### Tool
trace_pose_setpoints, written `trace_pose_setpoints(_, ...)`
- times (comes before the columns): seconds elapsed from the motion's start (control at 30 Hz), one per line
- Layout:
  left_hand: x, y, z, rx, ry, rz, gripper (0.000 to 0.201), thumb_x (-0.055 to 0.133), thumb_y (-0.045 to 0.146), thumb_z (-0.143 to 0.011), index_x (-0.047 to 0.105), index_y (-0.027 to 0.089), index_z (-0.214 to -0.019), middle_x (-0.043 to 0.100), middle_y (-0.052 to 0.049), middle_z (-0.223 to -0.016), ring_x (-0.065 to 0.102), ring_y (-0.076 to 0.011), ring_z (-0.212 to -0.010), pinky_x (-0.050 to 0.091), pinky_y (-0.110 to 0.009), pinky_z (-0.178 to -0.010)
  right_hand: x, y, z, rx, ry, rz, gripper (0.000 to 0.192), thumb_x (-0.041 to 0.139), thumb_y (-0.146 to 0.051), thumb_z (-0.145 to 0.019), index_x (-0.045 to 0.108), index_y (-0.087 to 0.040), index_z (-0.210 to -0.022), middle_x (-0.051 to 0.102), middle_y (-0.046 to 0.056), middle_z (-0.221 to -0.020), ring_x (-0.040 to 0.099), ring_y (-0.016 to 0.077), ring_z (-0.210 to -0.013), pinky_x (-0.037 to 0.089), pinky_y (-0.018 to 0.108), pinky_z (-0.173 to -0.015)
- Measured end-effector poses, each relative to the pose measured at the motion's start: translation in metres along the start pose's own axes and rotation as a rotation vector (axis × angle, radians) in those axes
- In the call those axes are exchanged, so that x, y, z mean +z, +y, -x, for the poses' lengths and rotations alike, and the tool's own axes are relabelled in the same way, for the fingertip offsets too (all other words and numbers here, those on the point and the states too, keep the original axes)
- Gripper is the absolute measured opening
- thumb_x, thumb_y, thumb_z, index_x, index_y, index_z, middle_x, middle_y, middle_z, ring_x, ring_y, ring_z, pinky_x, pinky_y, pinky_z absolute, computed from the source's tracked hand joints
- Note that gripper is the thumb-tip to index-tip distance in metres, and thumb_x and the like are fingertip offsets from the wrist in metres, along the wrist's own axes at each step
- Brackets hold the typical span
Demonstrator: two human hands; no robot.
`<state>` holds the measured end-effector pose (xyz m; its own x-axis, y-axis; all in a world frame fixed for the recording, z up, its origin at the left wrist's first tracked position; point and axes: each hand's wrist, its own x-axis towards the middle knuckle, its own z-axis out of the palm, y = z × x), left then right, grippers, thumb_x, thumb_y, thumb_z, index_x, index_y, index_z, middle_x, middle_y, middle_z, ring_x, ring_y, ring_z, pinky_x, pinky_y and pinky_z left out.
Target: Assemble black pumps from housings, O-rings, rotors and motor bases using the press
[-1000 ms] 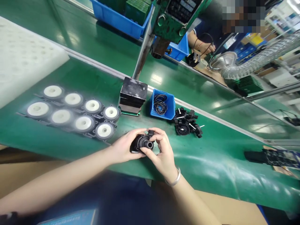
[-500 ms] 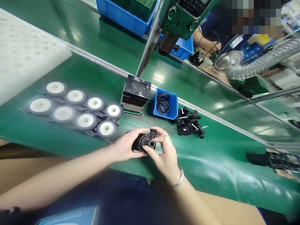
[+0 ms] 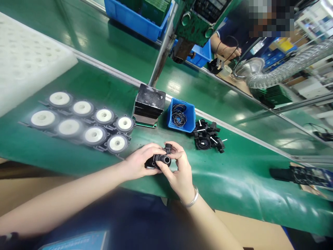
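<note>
Both bare forearms reach in from the bottom of the frame and meet at lower centre. The left hand (image 3: 137, 162) is curled in a grip, the right hand (image 3: 179, 168) pinching with bent fingers, a silver bangle (image 3: 191, 200) on its wrist.

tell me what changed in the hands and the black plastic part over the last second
Very little. Both hands keep their grip on the black plastic pump housing over the green bench mat. The left hand closed its fingers further over the top, so less of the housing shows; the right hand still pinches its round port. The eight white-centred discs, small blue bin of black rings and pile of black parts stayed put.
</note>
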<state>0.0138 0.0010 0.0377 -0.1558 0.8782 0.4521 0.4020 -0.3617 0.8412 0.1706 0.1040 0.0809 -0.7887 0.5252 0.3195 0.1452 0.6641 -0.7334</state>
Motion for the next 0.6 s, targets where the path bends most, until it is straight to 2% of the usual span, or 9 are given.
trace_pose_setpoints(0.6,0.0019,-0.007,0.0033,-0.038,0.011,-0.04,0.056,0.079,0.018,-0.075,0.053,0.026,-0.125,0.061,-0.008,-0.122,0.06,-0.0247,-0.119,0.052,-0.041,-0.1,0.0087,0.0026,0.0043,-0.03,0.085,0.001,0.026,0.07,-0.027,-0.087,0.047,-0.024,-0.099,0.054,0.011,-0.13,0.055,0.0224,-0.123,0.049,0.042,-0.101)
